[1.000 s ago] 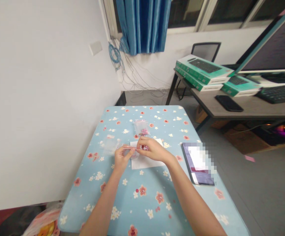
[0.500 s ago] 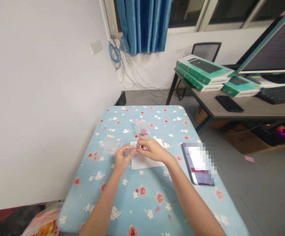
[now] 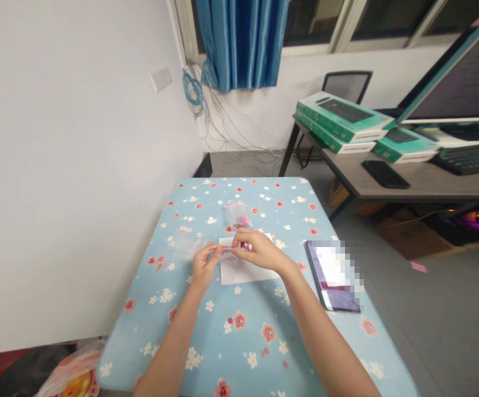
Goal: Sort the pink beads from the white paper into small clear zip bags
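Strip (image 3: 228, 246), thin and pink, spans the gap over the white paper (image 3: 248, 273)! Left hand (image 3: 205, 266) pinches its left end, right hand (image 3: 256, 249) grips the right. Just beyond, on the far side, a bag of pink pieces (image 3: 238, 212); flat clear bag (image 3: 185, 246) left, phone (image 3: 339, 298) right, all on the flowered table (image 3: 148, 314).
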`<state>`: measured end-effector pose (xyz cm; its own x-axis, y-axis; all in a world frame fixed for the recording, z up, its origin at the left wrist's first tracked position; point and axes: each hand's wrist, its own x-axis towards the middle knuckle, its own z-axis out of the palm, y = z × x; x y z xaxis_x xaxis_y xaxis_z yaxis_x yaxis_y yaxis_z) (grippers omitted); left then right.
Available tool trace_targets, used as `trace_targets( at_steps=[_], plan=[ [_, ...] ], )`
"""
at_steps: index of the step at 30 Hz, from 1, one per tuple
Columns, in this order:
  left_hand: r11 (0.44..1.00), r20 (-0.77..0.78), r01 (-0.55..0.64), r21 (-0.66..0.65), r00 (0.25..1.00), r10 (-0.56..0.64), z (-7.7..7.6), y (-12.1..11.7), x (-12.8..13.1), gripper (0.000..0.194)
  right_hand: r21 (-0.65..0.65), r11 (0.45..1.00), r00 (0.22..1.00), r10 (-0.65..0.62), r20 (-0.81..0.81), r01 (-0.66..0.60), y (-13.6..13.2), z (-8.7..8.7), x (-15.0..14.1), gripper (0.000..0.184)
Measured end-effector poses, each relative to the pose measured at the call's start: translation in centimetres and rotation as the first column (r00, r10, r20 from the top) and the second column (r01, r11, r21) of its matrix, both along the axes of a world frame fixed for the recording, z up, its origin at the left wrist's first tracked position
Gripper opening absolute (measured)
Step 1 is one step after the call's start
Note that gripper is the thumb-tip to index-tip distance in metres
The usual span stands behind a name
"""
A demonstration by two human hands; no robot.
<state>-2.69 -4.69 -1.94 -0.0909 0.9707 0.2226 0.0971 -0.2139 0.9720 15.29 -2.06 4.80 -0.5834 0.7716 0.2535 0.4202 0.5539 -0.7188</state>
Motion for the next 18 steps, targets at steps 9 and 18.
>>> trace_targets(
  at_steps=[9,18],
  plan=[
    [0.998,-0.030,-0.028,0.055,0.999,0.030,-0.14,0.07,0.00,0.027,0.015,1.000,1.000,0.010,-0.017,-0.010,0.01,0.10,-0.03,0.011],
    [0.999,-0.027,0.032,0.043,0.999,-0.031,0.55,-0.27,0.10,0.023,0.032,0.999,1.000,0.027,-0.014,-0.026,-0.03,-0.21,-0.25,0.015]
  ],
)
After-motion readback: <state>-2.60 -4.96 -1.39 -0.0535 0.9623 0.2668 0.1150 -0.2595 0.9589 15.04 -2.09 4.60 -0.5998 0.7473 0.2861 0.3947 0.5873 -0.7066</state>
